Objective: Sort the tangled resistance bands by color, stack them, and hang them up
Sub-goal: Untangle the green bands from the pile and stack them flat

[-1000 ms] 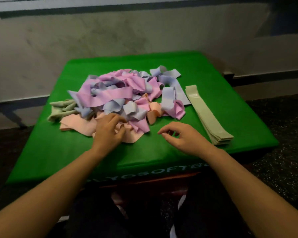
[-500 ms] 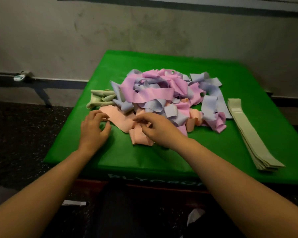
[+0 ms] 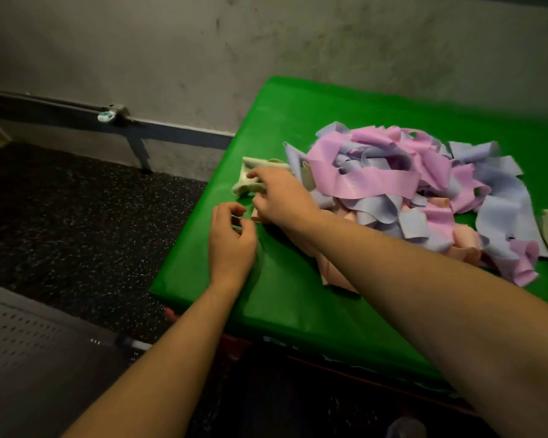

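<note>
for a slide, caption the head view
Right hand reaches onto crumpled green bands beside the tangled pile; left hand hovers loosely curled.

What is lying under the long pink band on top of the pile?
Under the long pink band lie lavender bands and, lower, peach bands, all on the green mat. What is deeper in the pile is covered and cannot be seen.

2 bare hands are showing, the left hand (image 3: pixel 231 245) and the right hand (image 3: pixel 280 197). 1 green padded table (image 3: pixel 291 311) is carrying 1 tangled heap of flat elastic bands in 4 colours: pink (image 3: pixel 374 181), lilac-blue (image 3: pixel 503 213), peach (image 3: pixel 465 241), pale green (image 3: pixel 250 181). Bands per colour are overlapping too much to count.
</note>
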### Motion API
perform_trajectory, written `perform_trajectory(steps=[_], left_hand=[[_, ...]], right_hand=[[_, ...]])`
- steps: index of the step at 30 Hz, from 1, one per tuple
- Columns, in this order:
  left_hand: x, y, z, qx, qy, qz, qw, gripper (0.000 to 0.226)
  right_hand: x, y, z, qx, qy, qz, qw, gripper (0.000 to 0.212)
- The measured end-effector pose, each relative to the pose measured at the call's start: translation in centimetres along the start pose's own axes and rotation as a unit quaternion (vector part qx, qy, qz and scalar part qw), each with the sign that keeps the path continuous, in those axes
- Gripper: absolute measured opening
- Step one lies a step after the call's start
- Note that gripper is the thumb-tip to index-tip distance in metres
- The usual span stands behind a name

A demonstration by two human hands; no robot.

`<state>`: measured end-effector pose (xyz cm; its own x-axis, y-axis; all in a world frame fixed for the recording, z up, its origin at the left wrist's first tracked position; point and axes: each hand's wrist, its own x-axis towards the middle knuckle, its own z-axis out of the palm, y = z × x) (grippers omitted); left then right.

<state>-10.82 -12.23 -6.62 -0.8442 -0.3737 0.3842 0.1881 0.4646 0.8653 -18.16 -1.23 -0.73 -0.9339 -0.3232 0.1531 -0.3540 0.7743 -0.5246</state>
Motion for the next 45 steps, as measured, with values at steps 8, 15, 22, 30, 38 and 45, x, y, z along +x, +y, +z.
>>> perform_trajectory(steps=[8, 15, 22, 30, 38, 45], left_hand=[[-0.3, 0.0, 0.1, -0.021, -0.002, 0.007, 1.0, 0.022], [-0.9, 0.5, 0.1, -0.083, -0.03, 0.013, 0.996, 0.055], [-1.7, 1.8, 0.5, -0.088, -0.115, 0.015, 0.989, 0.057], [-3.8, 6.3, 0.8, -0.031, -0.186, 0.027, 0.982, 0.035], [-10.1, 17.0, 0.9, -0.264, -0.389, -0.086, 0.878, 0.022], [-14.7, 20.3, 1.6, -0.262, -0.432, -0.06, 0.861, 0.04]], right_hand=[[0.4, 1.3, 1.0, -0.094, -0.04, -0.013, 0.995, 0.032], [-3.8, -0.4, -3.8, 0.124, 0.039, -0.054, 0.99, 0.018], [-8.1, -0.8, -8.5, 0.37, 0.129, 0.049, 0.919, 0.011], [-14.1, 0.2, -14.4, 0.554, 0.114, 0.136, 0.813, 0.022], [-22.9, 0.7, -16.9, 0.663, 0.079, 0.179, 0.723, 0.024], [-30.6, 1.3, -19.5, 0.654, 0.042, 0.172, 0.735, 0.023]])
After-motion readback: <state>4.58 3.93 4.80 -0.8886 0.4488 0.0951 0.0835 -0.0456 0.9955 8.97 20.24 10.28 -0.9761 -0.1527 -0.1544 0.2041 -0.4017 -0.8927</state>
